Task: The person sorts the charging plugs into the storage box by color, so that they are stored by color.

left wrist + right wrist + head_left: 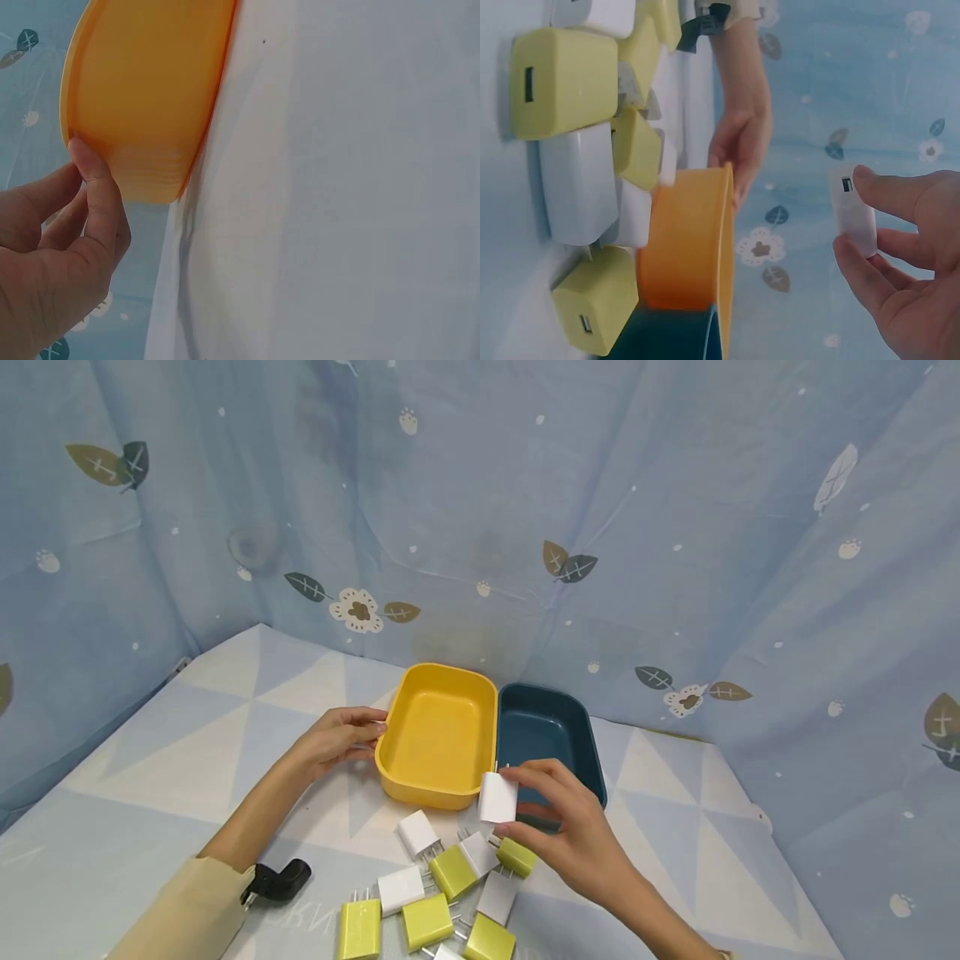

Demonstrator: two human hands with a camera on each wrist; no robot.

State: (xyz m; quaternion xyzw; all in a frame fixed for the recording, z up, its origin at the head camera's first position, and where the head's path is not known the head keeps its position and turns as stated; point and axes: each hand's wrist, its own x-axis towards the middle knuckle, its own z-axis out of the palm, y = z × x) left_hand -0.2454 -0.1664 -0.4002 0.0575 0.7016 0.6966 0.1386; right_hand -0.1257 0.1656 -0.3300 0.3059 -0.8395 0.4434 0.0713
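a pale blue curtain (480, 485) printed with leaves and flowers hangs behind everything. below it spreads a white and light blue cloth (292, 677) patterned with triangles. on the cloth stand two bins side by side: a yellow bin (442, 735), and just to its right a dark blue bin (551, 718), partly hidden by the hand in front of it.

the left hand (341, 739) reaches out of a pale sleeve (191, 902) to the left end of the yellow bin. its fingers are bent, with fingertips touching the bin at the rim; whether they pinch it i cannot tell. a black fitting (281, 883) sits at that wrist. the right hand (558, 806) is in front of the dark blue bin, grasping a charger between thumb and fingers.

nearer the viewer lies a loose group of yellow-green chargers (427, 922) and white chargers (401, 889), several touching one another.

the held charger (498, 797) is white, raised above the cloth, by the yellow bin's near right corner in the head view. fingertips meet its pronged end, the thumb its lower end, and its middle shows bare between them. smallest are its metal prongs (497, 767), pointing away from the viewer.
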